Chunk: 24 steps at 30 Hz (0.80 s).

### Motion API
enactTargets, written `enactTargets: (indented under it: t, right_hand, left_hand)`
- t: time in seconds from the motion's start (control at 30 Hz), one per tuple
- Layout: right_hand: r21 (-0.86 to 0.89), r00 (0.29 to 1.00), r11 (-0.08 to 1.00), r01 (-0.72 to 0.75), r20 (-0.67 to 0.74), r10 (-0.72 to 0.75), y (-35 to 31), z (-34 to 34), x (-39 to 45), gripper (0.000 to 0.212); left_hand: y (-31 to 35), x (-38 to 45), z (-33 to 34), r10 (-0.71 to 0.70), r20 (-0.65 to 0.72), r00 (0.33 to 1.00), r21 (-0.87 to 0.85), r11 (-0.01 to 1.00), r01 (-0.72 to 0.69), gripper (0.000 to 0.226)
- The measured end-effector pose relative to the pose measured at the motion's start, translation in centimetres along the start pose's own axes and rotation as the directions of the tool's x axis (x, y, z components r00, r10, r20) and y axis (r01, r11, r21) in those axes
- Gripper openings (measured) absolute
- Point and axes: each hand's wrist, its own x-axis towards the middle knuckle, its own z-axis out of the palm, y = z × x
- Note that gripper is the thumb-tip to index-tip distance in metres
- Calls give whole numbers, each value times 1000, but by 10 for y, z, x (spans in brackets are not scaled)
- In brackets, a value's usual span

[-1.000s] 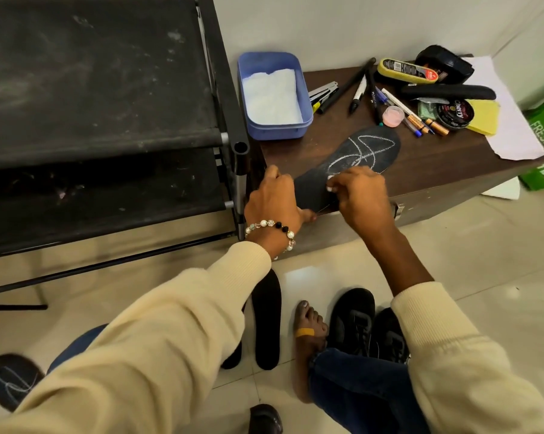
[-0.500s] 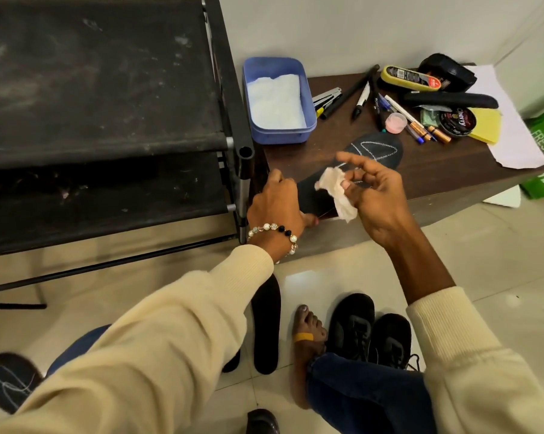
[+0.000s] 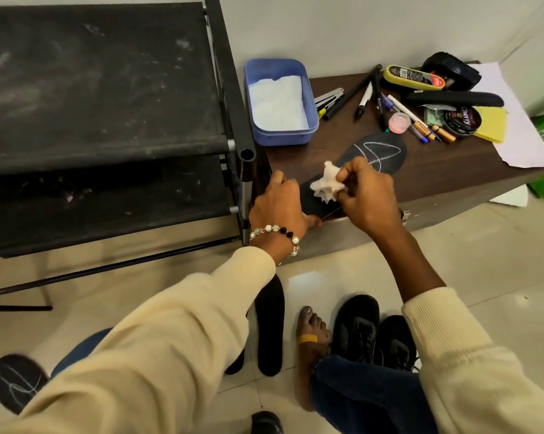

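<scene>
A black insole [image 3: 380, 153] with white scribbled lines lies on the brown table [image 3: 436, 170], its heel at the table's front edge. My left hand [image 3: 280, 205] rests on the heel end and holds it down, thumb under the edge. My right hand [image 3: 367, 195] is raised just above the insole's middle and pinches a crumpled white tissue [image 3: 327, 184] between its fingers and thumb.
A blue tub [image 3: 280, 133] with white tissue stands at the table's back left. Pens, batteries, a polish tin [image 3: 463, 120], a brush and paper lie at the back right. A black rack [image 3: 108, 120] stands left. Black shoes [image 3: 374, 333] and insoles [image 3: 269, 327] lie on the floor.
My right hand rose off the insole with the tissue and bunched it up in its fingers. My left hand stayed on the heel.
</scene>
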Motion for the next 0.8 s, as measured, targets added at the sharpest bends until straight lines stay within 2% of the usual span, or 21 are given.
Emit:
enactTargets:
  t: [0.13,0.2,0.3,0.37,0.5,0.67,0.73,0.8]
  right_hand:
    - [-205,993,977,56,116,-32,2,-8,1,50]
    - [-300,983,947,114,169,-65,-2,-12,2,57]
    - [-383,937,875,295,295,-187,-7,-12,5,39]
    - [-400,922,860,317,342,-181,-8,-9,6,28]
    - [-326,953,910,256,245,-180,-6,-9,4,26]
    - [-236,960,948,214,230,-159,-5,0,9,72]
    - [-289,956,933,216,258,-142,-2,4,16,65]
    - [-359,960,909,210,252,-122,-1,6,21,41]
  left_hand:
    - [1,-1,-1,-4,3,1000,-19,1000,4,69]
    - [1,-1,-1,-2,2,1000,-18,1000,2,69]
    - [1,0,-1,2,6,1000,-12,1000,-1,71]
    - [1,0,-1,1,10,1000,-16,1000,-1,71]
    - [1,2,-1,-4,10,1000,-14,1000,5,70]
    - [0,1,-1,5,8,1000,-21,1000,-5,68]
    - [0,1,-1,6,8,1000,-25,1000,-6,68]
    - [-1,2,-2,7,12,1000,-27,1000,-7,69]
